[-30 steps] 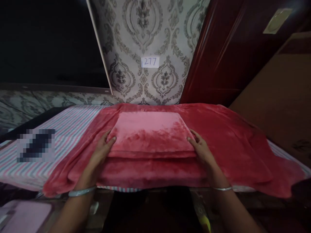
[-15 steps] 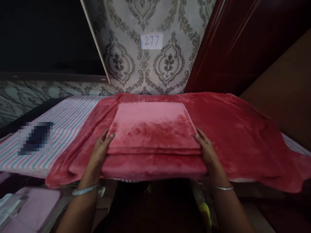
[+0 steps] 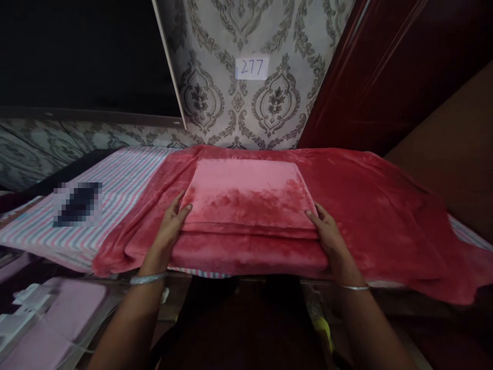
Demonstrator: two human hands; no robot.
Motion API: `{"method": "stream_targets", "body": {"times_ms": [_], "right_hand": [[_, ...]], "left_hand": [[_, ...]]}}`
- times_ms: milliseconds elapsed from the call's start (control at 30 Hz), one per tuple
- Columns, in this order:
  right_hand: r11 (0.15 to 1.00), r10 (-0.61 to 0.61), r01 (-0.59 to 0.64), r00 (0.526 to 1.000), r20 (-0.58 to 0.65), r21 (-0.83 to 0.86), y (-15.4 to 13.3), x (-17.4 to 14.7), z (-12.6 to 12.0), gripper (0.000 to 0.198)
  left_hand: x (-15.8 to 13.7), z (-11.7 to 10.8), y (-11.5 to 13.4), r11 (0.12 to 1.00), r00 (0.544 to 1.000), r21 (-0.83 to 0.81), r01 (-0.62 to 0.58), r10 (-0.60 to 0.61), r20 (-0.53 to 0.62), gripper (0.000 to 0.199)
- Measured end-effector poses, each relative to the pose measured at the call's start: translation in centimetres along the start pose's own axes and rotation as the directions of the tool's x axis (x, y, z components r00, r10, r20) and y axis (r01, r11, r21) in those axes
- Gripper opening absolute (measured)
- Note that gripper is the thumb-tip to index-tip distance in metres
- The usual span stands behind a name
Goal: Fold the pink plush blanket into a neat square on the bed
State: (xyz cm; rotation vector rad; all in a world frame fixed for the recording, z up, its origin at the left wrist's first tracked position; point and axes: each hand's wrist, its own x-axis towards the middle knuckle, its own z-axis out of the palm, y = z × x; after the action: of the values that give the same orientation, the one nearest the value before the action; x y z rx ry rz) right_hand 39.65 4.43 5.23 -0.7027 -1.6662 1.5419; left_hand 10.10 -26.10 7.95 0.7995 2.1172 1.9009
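Observation:
A plush pink-red blanket [image 3: 248,203], folded into a thick rectangular stack, lies in front of me. My left hand [image 3: 174,221] grips its left edge, thumb on top and the other fingers along the side, partly hidden. On the opposite edge, my right hand [image 3: 325,223] holds the stack the same way. Under the stack and out to both sides spreads a red plush cloth [image 3: 377,221]. Each of my wrists wears a silvery bangle.
To the left, a striped cloth [image 3: 127,180] covers the surface, with a blurred dark object [image 3: 77,204] on it. A television [image 3: 88,61] and a card marked 277 [image 3: 252,67] are at the back. A dark red cabinet [image 3: 370,77] stands right; a pink chair-like piece [image 3: 65,318] is lower left.
The view has shifted slightly left, so the surroundings appear further right. Both hands keep their places at the folded blanket's sides, and its folds look about the same.

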Motion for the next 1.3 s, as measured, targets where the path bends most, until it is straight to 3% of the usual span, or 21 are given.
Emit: {"method": "stream_targets", "body": {"times_ms": [233, 367, 433, 500, 567, 667, 767, 933, 1100, 1300], "right_hand": [[1.0, -0.002, 0.003, 0.999, -0.044, 0.023, -0.9, -0.9, -0.5, 0.07], [0.996, 0.034, -0.031, 0.999, 0.028, -0.087, 0.0, -1.7, -1.4, 0.069], [0.977, 0.005, -0.005, 1.0, 0.0, -0.211, 0.2, -1.7, -1.8, 0.071], [0.91, -0.131, 0.096, 0.99, -0.059, -0.403, -0.6, -1.6, -1.6, 0.071], [0.769, -0.33, 0.244, 0.943, -0.04, -0.591, -2.2, -1.7, -0.3, 0.067], [0.535, -0.468, 0.448, 0.863, 0.19, -0.717, -5.0, -2.2, 3.7, 0.057], [0.379, -0.376, 0.529, 0.838, 0.396, -0.759, -5.9, -2.6, 7.7, 0.052], [0.253, -0.191, 0.482, 0.875, 0.445, -0.839, -3.1, -2.4, 9.7, 0.054], [0.215, -0.197, 0.475, 0.877, 0.438, -0.854, -1.7, -2.5, 9.3, 0.054], [0.242, -0.108, 0.449, 0.893, 0.436, -0.86, -3.5, -2.3, 10.0, 0.053]], "left_hand": [[-0.8, -0.9, 1.3, 0.999, 0.999, 0.028, -0.024, 0.024, -0.034, 0.068], [-1.3, -2.1, 0.1, 0.982, 0.999, 0.182, 0.041, -0.045, 0.019, 0.068], [-1.1, -2.7, -0.2, 0.95, 0.999, 0.307, 0.047, -0.052, 0.008, 0.067], [-0.9, -2.7, 0.4, 0.891, 0.999, 0.453, -0.021, 0.04, -0.032, 0.069], [-1.1, -1.6, 1.7, 0.789, 0.974, 0.589, -0.177, 0.225, -0.008, 0.068], [-2.2, 2.1, 3.8, 0.591, 0.881, 0.672, -0.446, 0.421, 0.215, 0.061], [-3.6, 5.9, 4.4, 0.435, 0.816, 0.696, -0.571, 0.391, 0.425, 0.058], [-4.8, 8.1, 2.2, 0.338, 0.846, 0.779, -0.528, 0.293, 0.446, 0.057], [-5.0, 7.8, 0.9, 0.315, 0.839, 0.784, -0.535, 0.307, 0.449, 0.055], [-4.9, 7.8, 0.7, 0.31, 0.826, 0.78, -0.543, 0.362, 0.431, 0.054]]}}
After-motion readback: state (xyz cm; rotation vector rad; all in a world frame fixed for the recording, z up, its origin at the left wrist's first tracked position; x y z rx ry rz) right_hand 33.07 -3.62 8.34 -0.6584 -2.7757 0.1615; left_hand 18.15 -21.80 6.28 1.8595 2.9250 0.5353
